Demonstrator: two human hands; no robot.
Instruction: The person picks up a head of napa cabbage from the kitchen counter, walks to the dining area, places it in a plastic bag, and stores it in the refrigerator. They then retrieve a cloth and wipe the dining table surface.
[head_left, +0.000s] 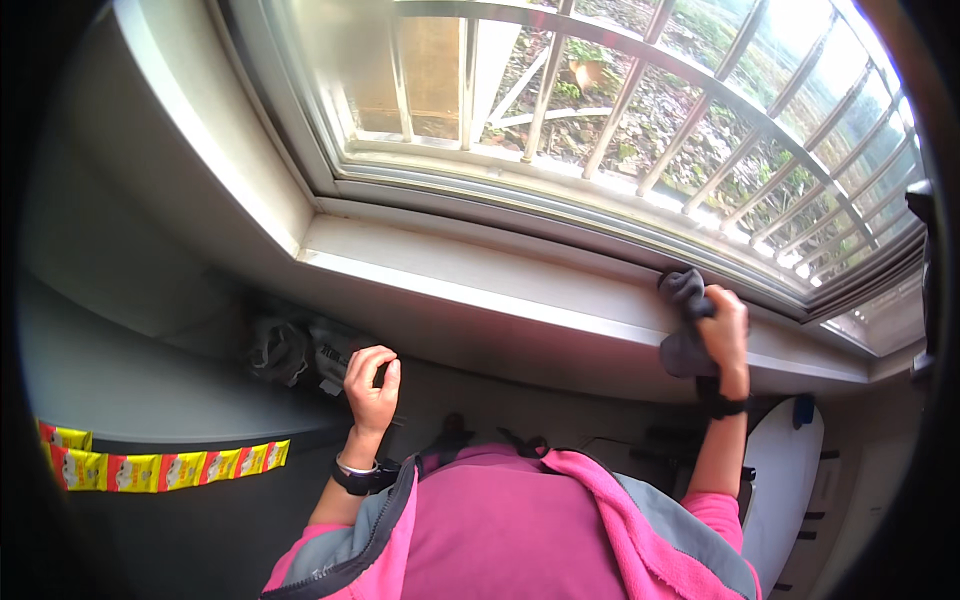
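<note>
My right hand grips a dark grey cloth at the right part of the window sill. The bunched upper end of the cloth lies on the sill near the window frame, while its lower part hangs over the sill's front edge. My left hand is raised in front of the wall below the sill, holding nothing. Its fingers are loosely curled, with a gap between them and the thumb.
Metal bars stand outside the window. Crumpled plastic packaging lies in shadow beyond my left hand. A strip of yellow and red packets lies at left. A white rounded board is below my right hand.
</note>
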